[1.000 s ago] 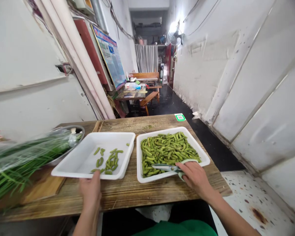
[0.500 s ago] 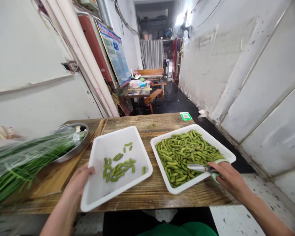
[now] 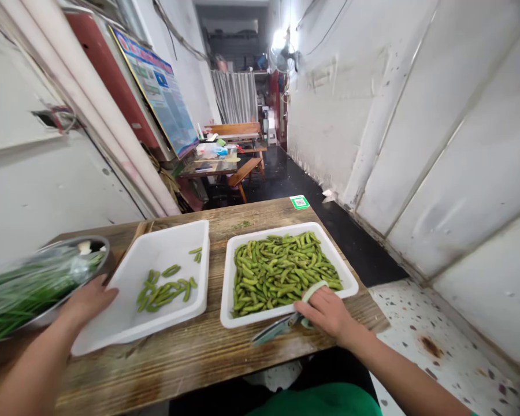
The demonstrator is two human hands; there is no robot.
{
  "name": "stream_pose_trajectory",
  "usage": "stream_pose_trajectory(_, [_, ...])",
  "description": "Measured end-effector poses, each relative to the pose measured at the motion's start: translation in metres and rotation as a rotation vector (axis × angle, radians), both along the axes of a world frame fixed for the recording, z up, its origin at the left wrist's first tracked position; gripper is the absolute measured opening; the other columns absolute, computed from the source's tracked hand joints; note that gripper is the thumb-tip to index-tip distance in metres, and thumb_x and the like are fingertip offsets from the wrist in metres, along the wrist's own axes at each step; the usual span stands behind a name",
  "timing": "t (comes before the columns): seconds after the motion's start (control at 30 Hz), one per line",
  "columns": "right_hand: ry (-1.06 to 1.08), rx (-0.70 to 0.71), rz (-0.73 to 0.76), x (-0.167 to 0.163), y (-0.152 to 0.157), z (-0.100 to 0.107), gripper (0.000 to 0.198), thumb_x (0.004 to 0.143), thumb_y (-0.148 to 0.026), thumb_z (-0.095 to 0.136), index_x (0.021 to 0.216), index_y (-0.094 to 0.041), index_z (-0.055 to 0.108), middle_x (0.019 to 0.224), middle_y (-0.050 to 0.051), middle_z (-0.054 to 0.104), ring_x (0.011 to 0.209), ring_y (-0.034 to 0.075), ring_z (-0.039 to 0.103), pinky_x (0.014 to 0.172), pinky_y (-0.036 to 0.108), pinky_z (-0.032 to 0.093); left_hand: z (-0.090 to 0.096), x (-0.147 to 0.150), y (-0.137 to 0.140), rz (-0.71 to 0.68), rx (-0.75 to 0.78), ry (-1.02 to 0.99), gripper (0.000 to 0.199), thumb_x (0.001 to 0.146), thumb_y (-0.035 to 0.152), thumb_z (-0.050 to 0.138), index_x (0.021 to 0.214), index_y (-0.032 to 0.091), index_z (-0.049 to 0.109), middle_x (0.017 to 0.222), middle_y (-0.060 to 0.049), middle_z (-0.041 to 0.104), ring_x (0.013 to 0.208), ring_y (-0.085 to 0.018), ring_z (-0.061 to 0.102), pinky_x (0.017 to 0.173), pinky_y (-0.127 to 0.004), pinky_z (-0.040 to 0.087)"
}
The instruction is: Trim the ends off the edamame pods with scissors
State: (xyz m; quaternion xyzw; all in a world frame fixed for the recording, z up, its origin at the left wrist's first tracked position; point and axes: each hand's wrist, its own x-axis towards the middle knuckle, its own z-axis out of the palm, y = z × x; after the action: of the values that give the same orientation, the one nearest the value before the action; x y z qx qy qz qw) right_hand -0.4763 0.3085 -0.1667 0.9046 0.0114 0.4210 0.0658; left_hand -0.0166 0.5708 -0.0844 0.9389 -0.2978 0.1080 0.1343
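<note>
On the left side of the wooden table, my left hand [image 3: 89, 301] grips the left rim of a white plastic tray [image 3: 125, 315], its thumb over the edge. Inside that tray lies a small cluster of green edamame pods [image 3: 164, 294], with a few apart near the right wall. My right hand [image 3: 327, 312] holds scissors [image 3: 281, 326] with pale green handles, their blades pointing left just in front of a second white tray [image 3: 354, 284]. A thick layer of edamame pods [image 3: 281, 268] fills this right tray.
A metal bowl [image 3: 106, 245] with long green stalks [image 3: 30, 292] under clear plastic stands at the left. The wooden table [image 3: 208, 352] carries a green QR sticker [image 3: 300, 202] at its far corner. Beyond are a bench [image 3: 245, 170] and a cluttered table [image 3: 212, 167].
The scissors have moved from over the pods in the right tray to in front of its near rim. The left tray has shifted left with my left hand on it. The view has turned right.
</note>
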Motion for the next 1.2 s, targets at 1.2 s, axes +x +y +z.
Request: stream_pose_trajectory(1.2, [0.021,1.542,0.334,0.021,0.047,0.019,0.036,0.082,-0.046,0.056,0.106,-0.022,0.044,0.094,0.005,0.059,0.082,0.015,0.056,0.074,0.029,0.046,-0.007,-0.245,-0.233,-0.757,0.127,0.052,0.010,0.075,0.022,0.057,0.083,0.019,0.062,0.086,-0.009,0.065,0.078,-0.022,0.059,0.066,-0.030,0.040])
